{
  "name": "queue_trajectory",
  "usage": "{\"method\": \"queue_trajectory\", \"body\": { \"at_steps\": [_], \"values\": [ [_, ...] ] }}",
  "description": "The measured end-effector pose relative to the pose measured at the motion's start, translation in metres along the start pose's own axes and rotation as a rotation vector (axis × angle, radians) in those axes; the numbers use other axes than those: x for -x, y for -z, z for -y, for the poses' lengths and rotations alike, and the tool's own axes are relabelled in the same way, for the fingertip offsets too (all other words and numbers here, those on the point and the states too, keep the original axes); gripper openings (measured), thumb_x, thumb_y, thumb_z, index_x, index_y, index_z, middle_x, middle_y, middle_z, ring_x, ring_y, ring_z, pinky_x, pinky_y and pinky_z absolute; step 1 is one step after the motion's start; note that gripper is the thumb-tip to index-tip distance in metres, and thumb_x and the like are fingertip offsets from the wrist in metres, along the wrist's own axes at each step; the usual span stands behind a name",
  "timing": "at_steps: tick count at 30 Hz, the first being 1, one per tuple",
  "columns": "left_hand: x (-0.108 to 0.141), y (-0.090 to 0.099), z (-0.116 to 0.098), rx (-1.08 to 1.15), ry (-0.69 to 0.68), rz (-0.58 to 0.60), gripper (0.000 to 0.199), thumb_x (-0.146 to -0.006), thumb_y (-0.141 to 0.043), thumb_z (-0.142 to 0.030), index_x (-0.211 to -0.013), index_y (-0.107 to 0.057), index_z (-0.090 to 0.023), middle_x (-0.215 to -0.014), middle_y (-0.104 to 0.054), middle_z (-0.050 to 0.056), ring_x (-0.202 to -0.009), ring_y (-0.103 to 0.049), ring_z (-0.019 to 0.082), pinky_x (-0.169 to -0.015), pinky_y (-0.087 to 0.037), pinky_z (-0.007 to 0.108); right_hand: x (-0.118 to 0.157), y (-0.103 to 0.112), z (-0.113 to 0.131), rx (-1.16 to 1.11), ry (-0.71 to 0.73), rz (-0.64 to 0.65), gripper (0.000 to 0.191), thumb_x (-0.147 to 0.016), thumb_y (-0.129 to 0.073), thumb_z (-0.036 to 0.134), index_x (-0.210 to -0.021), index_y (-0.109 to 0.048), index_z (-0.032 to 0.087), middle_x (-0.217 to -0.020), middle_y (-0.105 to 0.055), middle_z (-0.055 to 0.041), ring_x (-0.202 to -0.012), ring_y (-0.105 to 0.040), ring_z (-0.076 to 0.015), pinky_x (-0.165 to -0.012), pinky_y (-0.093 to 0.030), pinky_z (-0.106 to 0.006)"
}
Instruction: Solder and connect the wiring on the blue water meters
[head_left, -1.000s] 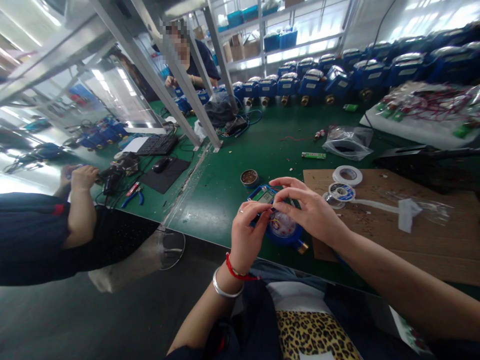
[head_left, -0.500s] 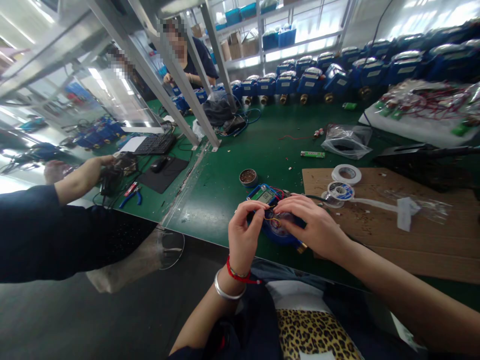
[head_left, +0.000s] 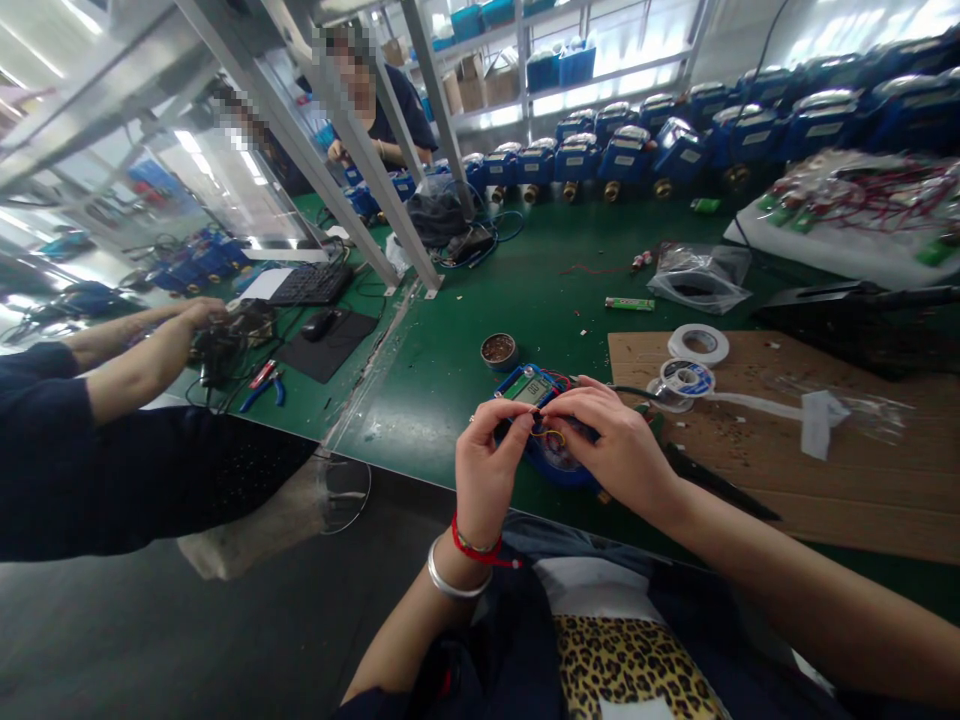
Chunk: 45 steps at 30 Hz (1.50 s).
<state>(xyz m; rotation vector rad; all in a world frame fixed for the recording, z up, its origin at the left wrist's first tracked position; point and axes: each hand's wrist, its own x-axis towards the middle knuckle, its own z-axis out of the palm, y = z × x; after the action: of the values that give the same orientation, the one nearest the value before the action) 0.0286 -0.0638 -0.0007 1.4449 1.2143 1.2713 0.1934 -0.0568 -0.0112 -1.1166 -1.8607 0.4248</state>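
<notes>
A blue meter (head_left: 561,464) with a lit digital display (head_left: 529,389) and a round clear cover lies at the bench's front edge, partly hidden under my hands. My left hand (head_left: 491,445) pinches thin wires (head_left: 551,434) just below the display, thumb against forefinger. From the other side, my right hand (head_left: 607,440) closes thumb and fingers on the wires, its fingertips almost meeting the left ones. A small dark piece shows between the fingertips, too small to name. Red wires run beside the display's right edge.
Behind the meter stands a round tin (head_left: 499,350) of brown bits. White tape (head_left: 697,345) and a solder spool (head_left: 686,380) sit on cardboard (head_left: 825,500). Rows of blue meters (head_left: 626,152) line the back. At left, a co-worker's hands (head_left: 199,315) handle dark parts near blue-handled pliers (head_left: 266,390).
My right fingertips have moved left, up to the left ones. My left hand stays nearly still. The co-worker's hands at left have come closer together.
</notes>
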Motion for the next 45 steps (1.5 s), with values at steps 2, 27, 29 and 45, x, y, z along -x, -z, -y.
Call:
{"method": "queue_trajectory", "body": {
  "at_steps": [2,27,29,45],
  "values": [
    [0.001,0.001,0.000,-0.006,0.015,-0.018,0.011,-0.088,-0.061,-0.029,-0.092,-0.066,-0.020,-0.091,-0.065,0.004,-0.089,-0.058,0.017,-0.082,-0.046,0.029,0.000,-0.001,-0.001,0.014,0.036,-0.038,0.012,-0.088,-0.060,0.016,-0.095,-0.067,0.023,-0.094,-0.073,-0.0022,-0.091,-0.067,-0.0182,-0.107,-0.039,-0.049],
    [0.000,0.010,-0.004,-0.084,-0.050,0.062,0.006,-0.090,-0.060,-0.024,-0.087,-0.064,-0.020,-0.092,-0.064,0.004,-0.094,-0.058,0.019,-0.091,-0.045,0.035,0.001,0.022,0.005,0.090,0.043,0.077,0.031,-0.087,-0.054,0.011,-0.117,-0.057,0.021,-0.115,-0.068,-0.0058,-0.115,-0.059,-0.0200,-0.111,-0.039,-0.045],
    [0.000,0.010,-0.004,-0.078,-0.047,0.064,0.007,-0.089,-0.060,-0.024,-0.086,-0.064,-0.020,-0.092,-0.064,0.004,-0.094,-0.058,0.019,-0.090,-0.045,0.035,-0.006,0.030,0.002,0.104,0.002,0.056,0.032,-0.088,-0.051,0.011,-0.118,-0.056,0.022,-0.115,-0.068,-0.0050,-0.114,-0.060,-0.0196,-0.109,-0.041,-0.043],
    [0.001,0.004,-0.008,-0.070,0.050,-0.015,0.012,-0.090,-0.059,-0.027,-0.087,-0.067,-0.019,-0.088,-0.067,0.004,-0.087,-0.060,0.018,-0.084,-0.045,0.030,-0.146,-0.081,-0.135,0.124,-0.137,0.616,0.106,-0.058,-0.082,0.035,-0.148,-0.032,0.007,-0.152,-0.035,-0.0211,-0.140,-0.037,-0.0318,-0.116,-0.029,-0.041]
  ]
}}
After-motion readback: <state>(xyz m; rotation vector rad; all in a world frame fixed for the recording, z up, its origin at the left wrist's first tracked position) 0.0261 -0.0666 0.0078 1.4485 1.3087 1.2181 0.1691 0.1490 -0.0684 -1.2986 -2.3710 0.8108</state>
